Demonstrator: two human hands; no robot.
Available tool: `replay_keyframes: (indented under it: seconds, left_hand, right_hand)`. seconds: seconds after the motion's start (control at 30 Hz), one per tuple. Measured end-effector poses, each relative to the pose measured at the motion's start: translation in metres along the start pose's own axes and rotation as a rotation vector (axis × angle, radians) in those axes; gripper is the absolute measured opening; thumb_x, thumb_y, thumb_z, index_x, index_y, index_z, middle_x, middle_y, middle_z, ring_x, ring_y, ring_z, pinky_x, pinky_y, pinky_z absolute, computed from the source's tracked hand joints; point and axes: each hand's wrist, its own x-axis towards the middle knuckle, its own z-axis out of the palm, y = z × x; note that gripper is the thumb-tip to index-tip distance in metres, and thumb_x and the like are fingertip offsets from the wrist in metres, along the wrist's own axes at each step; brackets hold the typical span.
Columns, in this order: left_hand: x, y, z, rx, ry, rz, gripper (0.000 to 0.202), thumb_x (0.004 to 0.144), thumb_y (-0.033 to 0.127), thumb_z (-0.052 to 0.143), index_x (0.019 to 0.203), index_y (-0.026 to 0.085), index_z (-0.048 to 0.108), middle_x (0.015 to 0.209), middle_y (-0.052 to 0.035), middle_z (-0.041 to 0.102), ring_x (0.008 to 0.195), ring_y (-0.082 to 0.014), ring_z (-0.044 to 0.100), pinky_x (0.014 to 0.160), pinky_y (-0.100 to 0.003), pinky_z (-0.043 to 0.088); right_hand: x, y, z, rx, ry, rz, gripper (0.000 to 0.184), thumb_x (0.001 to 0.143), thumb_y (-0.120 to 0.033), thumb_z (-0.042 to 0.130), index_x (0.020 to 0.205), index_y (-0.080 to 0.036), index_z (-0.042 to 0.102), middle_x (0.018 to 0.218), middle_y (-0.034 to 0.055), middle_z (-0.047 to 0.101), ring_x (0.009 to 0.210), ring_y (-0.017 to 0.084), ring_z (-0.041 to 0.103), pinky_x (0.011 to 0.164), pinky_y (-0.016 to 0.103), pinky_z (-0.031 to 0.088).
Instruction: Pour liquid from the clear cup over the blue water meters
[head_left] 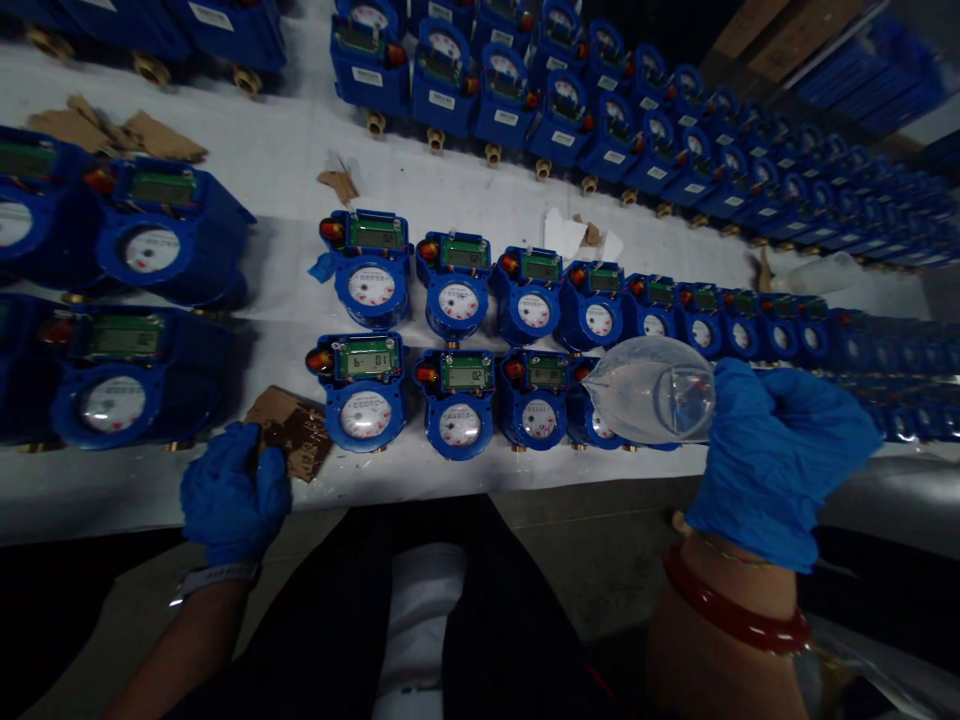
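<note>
In a blue glove, my right hand (780, 450) grips a see-through plastic cup (637, 390). The cup is tipped on its side, mouth to the left, above the front row of blue water meters; what it contains is hard to make out. Under its rim is a partly hidden meter (602, 428). My left hand (234, 490), also gloved, is closed on the left edge of a stained brown piece of cardboard (292, 430) at the table's front edge. Right of the cardboard stands a water meter (365, 412) with its small display lit and its circuit board exposed.
Two rows of similar meters run rightward, including one behind (371, 283). More meters (154, 250) stand at left, and dense rows (442, 95) fill the back. Cardboard scraps (120, 130) and white scraps (577, 235) lie on the white-covered table (270, 260).
</note>
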Motion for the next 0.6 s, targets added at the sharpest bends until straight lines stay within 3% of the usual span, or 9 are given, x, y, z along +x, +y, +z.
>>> replay_keyframes:
  seconds: [0.1, 0.3, 0.6]
  left_hand:
    - [0.0, -0.0006, 0.0006, 0.009, 0.001, 0.022, 0.059, 0.097, 0.046, 0.052, 0.137, 0.005, 0.065, 0.136, -0.0281, 0.069, 0.129, -0.0431, 0.064, 0.108, -0.057, 0.049]
    - [-0.0018, -0.0029, 0.0014, -0.001, 0.005, 0.005, 0.058, 0.096, 0.047, 0.054, 0.139, 0.01, 0.064, 0.138, -0.0266, 0.068, 0.133, -0.0417, 0.062, 0.11, -0.057, 0.047]
    - [-0.0029, -0.0058, 0.0021, -0.011, 0.003, 0.02, 0.059, 0.096, 0.045, 0.055, 0.14, 0.008, 0.063, 0.141, -0.0276, 0.066, 0.133, -0.0417, 0.062, 0.111, -0.057, 0.047]
  right_hand:
    - [-0.0011, -0.001, 0.0019, 0.02, -0.005, 0.001, 0.027, 0.057, -0.04, 0.058, 0.043, -0.023, 0.043, 0.045, -0.0042, 0.033, 0.049, 0.01, 0.027, 0.05, 0.027, 0.029]
    - [-0.0029, 0.0015, 0.0036, 0.033, -0.012, -0.015, 0.026, 0.06, -0.039, 0.061, 0.047, -0.023, 0.047, 0.047, -0.0041, 0.038, 0.05, 0.01, 0.031, 0.052, 0.027, 0.031]
    - [-0.0046, -0.0056, 0.0071, 0.03, -0.02, 0.015, 0.027, 0.06, -0.042, 0.062, 0.046, -0.023, 0.049, 0.047, -0.0037, 0.039, 0.048, 0.011, 0.032, 0.052, 0.029, 0.03]
